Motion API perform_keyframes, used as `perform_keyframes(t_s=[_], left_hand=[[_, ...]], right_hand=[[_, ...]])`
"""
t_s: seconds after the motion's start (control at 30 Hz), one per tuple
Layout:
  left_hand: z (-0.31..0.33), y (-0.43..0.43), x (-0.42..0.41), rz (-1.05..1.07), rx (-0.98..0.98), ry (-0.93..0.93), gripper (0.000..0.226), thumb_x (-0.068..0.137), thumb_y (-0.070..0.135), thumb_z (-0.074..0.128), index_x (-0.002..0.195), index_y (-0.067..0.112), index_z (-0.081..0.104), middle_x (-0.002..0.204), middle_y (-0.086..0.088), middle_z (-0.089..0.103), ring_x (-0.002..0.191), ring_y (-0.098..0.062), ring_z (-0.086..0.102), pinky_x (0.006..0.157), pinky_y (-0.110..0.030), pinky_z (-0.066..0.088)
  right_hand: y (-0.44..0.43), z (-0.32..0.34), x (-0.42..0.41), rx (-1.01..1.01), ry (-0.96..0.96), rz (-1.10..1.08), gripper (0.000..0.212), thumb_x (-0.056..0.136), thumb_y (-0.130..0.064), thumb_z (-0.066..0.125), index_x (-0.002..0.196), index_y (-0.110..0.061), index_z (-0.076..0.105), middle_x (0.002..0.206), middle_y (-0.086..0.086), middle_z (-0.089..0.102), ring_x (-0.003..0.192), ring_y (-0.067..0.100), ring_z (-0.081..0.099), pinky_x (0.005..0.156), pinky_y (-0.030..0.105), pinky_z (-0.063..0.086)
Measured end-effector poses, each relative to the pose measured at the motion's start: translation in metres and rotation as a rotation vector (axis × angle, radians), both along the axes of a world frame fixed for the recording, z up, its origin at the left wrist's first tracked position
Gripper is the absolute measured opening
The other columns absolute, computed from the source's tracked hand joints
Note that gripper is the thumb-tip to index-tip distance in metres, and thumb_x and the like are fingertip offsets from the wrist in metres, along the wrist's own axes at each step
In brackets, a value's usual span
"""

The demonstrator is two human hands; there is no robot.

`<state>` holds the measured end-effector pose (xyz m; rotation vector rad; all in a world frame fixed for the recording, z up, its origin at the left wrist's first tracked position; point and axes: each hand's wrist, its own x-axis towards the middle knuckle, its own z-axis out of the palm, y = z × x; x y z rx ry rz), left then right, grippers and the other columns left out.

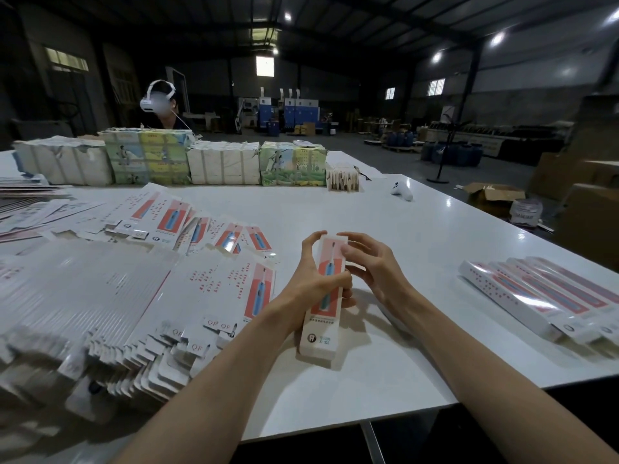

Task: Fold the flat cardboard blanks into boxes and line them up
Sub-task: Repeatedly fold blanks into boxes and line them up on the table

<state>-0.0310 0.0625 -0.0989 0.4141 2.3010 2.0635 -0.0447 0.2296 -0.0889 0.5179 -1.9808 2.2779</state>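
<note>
A long narrow white-and-red box (pixel 322 326) with a blue toothbrush picture is held above the white table (pixel 418 236), its near end pointing at me. My left hand (pixel 313 279) grips its middle, fingers curled round the far part. My right hand (pixel 371 262) sits at the box's far end with thumb and fingers curled, touching the end flap. A big spread of flat blanks (pixel 140 296) covers the table's left side. Several folded boxes (pixel 542 296) lie side by side at the right edge.
Wrapped bundles of printed stock (pixel 221 162) line the table's far side, with a small stack of cards (pixel 342 177) and a white controller (pixel 402 190) beside them. A person wearing a headset (pixel 160 102) sits behind the bundles. Cardboard cartons (pixel 492 195) stand on the floor to the right.
</note>
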Motion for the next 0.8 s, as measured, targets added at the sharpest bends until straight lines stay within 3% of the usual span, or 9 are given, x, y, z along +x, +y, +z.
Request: perform_keyframes(t_s=[0.07,0.2,0.4,0.53,0.6,0.7,0.8], left_hand=[[0.0000,-0.0003,0.0004,-0.001,0.005,0.002,0.095,0.070,0.028,0.083,0.139,0.059,0.024,0.118,-0.010,0.061,0.084,-0.024,0.078,0.068,-0.030,0.064],[0.0001,-0.0006,0.0011,-0.006,0.015,0.022,0.092,0.072,0.028,0.082,0.138,0.056,0.024,0.114,-0.005,0.059,0.078,-0.003,0.076,0.059,-0.018,0.058],[-0.0038,-0.0012,0.0018,-0.041,0.066,-0.070,0.092,0.077,0.021,0.084,0.136,0.059,0.026,0.108,-0.017,0.067,0.078,-0.027,0.080,0.063,-0.030,0.063],[-0.0041,0.0001,0.0005,0.005,0.074,-0.054,0.095,0.076,0.022,0.085,0.140,0.058,0.025,0.109,-0.015,0.066,0.078,-0.025,0.080,0.064,-0.030,0.064],[-0.0055,0.0031,-0.0008,0.041,0.103,-0.082,0.097,0.078,0.026,0.088,0.143,0.057,0.023,0.114,-0.010,0.066,0.083,-0.022,0.080,0.065,-0.029,0.063],[-0.0026,0.0025,-0.0015,0.084,0.242,-0.232,0.081,0.084,0.041,0.085,0.146,0.036,0.034,0.115,-0.010,0.071,0.087,-0.023,0.080,0.069,-0.036,0.065],[0.0019,-0.0017,-0.0014,0.078,0.385,-0.334,0.065,0.087,0.057,0.072,0.135,0.019,0.050,0.104,-0.015,0.078,0.091,-0.032,0.080,0.086,-0.053,0.064]], right_hand=[[-0.0013,0.0006,0.0012,0.001,0.014,0.010,0.031,0.097,-0.027,0.075,0.127,-0.020,0.072,0.121,0.010,0.076,0.114,0.030,0.074,0.089,0.035,0.063],[-0.0014,0.0012,0.0018,0.011,0.027,0.012,0.030,0.099,-0.025,0.074,0.128,-0.022,0.071,0.121,0.010,0.076,0.113,0.030,0.074,0.090,0.037,0.063],[0.0019,-0.0018,-0.0020,0.083,0.081,-0.053,0.024,0.101,-0.021,0.070,0.123,-0.013,0.074,0.117,0.011,0.077,0.109,0.033,0.075,0.091,0.039,0.063],[-0.0020,-0.0033,0.0004,0.104,0.090,-0.067,0.024,0.103,-0.024,0.068,0.126,-0.017,0.072,0.117,0.005,0.077,0.109,0.029,0.075,0.091,0.039,0.063],[-0.0059,-0.0027,0.0018,0.133,0.106,-0.100,0.028,0.105,-0.028,0.066,0.132,-0.023,0.069,0.120,-0.005,0.076,0.111,0.022,0.075,0.087,0.033,0.063],[-0.0073,-0.0018,0.0007,0.229,0.158,-0.175,0.033,0.107,-0.029,0.061,0.139,-0.020,0.059,0.130,-0.003,0.069,0.111,0.016,0.073,0.089,0.031,0.063],[-0.0066,-0.0046,-0.0016,0.393,0.247,-0.267,0.021,0.110,-0.025,0.055,0.130,-0.017,0.059,0.128,0.002,0.064,0.109,0.017,0.070,0.093,0.035,0.061]])
